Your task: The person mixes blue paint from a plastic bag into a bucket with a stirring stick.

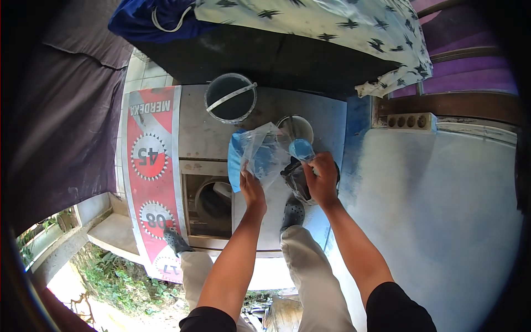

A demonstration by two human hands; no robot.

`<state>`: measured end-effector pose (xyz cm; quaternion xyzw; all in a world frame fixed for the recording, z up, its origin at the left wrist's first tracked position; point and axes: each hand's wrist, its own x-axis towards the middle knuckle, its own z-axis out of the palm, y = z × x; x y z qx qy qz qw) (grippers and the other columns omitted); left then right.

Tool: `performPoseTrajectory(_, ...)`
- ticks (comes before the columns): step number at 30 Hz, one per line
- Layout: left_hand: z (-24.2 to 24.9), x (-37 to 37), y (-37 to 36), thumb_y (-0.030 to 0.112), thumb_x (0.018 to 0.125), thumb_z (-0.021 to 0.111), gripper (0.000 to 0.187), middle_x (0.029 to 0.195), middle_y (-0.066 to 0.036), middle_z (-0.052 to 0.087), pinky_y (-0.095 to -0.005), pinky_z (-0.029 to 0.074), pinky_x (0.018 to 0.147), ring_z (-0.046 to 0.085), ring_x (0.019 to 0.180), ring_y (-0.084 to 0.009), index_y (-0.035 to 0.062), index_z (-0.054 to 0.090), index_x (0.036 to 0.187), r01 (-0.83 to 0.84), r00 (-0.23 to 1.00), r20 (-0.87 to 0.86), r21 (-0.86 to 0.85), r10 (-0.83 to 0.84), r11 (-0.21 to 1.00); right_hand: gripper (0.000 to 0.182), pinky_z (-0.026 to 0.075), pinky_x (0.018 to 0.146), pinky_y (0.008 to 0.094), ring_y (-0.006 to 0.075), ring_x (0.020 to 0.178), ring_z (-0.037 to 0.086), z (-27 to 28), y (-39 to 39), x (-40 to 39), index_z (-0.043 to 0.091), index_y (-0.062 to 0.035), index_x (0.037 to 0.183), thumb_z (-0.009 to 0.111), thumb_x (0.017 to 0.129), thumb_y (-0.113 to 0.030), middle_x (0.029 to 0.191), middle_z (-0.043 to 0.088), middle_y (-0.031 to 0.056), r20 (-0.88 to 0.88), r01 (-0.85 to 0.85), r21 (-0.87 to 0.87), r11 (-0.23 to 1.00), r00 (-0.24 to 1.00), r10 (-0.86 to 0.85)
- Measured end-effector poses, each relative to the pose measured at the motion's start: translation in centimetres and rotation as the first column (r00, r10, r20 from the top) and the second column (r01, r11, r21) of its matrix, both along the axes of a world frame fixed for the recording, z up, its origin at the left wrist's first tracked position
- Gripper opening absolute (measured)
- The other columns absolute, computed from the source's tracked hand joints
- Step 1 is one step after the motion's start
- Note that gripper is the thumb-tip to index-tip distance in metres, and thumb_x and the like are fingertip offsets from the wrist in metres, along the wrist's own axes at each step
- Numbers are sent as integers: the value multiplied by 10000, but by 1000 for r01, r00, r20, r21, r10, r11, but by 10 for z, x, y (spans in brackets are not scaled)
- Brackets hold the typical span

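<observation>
My left hand (253, 188) is closed on the near edge of a clear plastic bag (267, 152), its fingers partly hidden. A flat light-blue piece (235, 160) shows behind and beside the bag, close to the same hand. My right hand (322, 174) grips a small blue cup (301, 149), held to the right of the bag's mouth. Just beyond the cup stands a pale round container (301, 124), its inside partly covered. Below the cup, beside my right hand, is a crumpled black plastic bag (297, 180).
A grey bucket (231, 113) with a white handle stands farther off. To the left lie a red and white banner (149, 122) and a framed opening (193, 221) holding a round object. A black box-like piece under patterned cloth (332, 22) stands ahead. A socket strip (409, 122) is at right.
</observation>
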<state>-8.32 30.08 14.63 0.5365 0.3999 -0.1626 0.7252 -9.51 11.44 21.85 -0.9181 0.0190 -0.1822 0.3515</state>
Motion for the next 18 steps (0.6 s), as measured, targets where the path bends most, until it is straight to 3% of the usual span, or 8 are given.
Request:
performPoseTrajectory(4, -9, 2, 1, 332, 1118, 301, 458, 860, 55, 418, -242, 340, 679, 340, 723, -72, 149, 542, 1461, 17, 1000, -24, 12, -17, 1000, 196, 522, 683, 394, 314, 814, 636, -4, -33, 4, 587, -53, 934, 755, 856, 12, 991, 579, 142, -94, 61, -21, 998, 994, -62)
performPoseTrajectory(6, -18, -1, 9, 351, 1115, 309, 460, 976, 14, 536, -268, 410, 752, 441, 798, -97, 158, 536, 1466, 10, 996, 83, 53, -15, 999, 188, 536, 695, 407, 318, 830, 652, -9, -44, 7, 586, -47, 944, 747, 863, 8, 1008, 589, 147, -140, 82, 34, 996, 987, -77)
performPoseTrajectory(7, -21, -2, 10, 363, 1114, 314, 464, 1213, -42, 591, -317, 455, 877, 529, 940, -155, 160, 525, 1474, -43, 994, 103, 38, 39, 998, 181, 549, 707, 420, 323, 846, 668, -12, -48, 9, 584, -41, 953, 739, 870, 3, 1025, 599, 152, -183, 104, 94, 990, 979, -86)
performPoseTrajectory(8, -23, -4, 13, 363, 1114, 314, 464, 1213, -42, 591, -317, 455, 877, 529, 940, -155, 160, 525, 1474, -40, 994, 99, 34, 37, 999, 181, 549, 707, 420, 323, 846, 668, -16, -53, 12, 584, -41, 953, 739, 870, 3, 1025, 599, 152, -186, 107, 90, 990, 978, -89)
performPoseTrajectory(10, -26, -7, 24, 369, 1116, 312, 469, 1400, -60, 542, -352, 446, 978, 551, 1055, -208, 154, 516, 1480, -46, 999, 26, 53, 45, 998, 167, 561, 717, 438, 338, 874, 685, -24, -61, 18, 579, -38, 960, 716, 877, 7, 1040, 614, 163, -353, 58, 77, 995, 935, -28)
performPoseTrajectory(14, -10, -5, 30, 381, 1119, 332, 458, 1337, -18, 555, -304, 441, 904, 507, 945, -137, 160, 525, 1471, -83, 996, 11, 1, 83, 997, 159, 554, 736, 443, 362, 886, 677, -41, -73, 30, 573, -31, 956, 700, 869, 8, 1024, 631, 181, -393, 11, 44, 999, 920, 7)
performPoseTrajectory(18, -8, -5, 32, 387, 1119, 341, 456, 1316, -14, 558, -288, 436, 866, 477, 906, -113, 159, 529, 1467, -62, 997, 37, -21, 62, 998, 113, 544, 789, 465, 393, 895, 662, -54, -83, 46, 582, -22, 957, 666, 881, -19, 976, 638, 193, -479, -161, -109, 981, 873, 90)
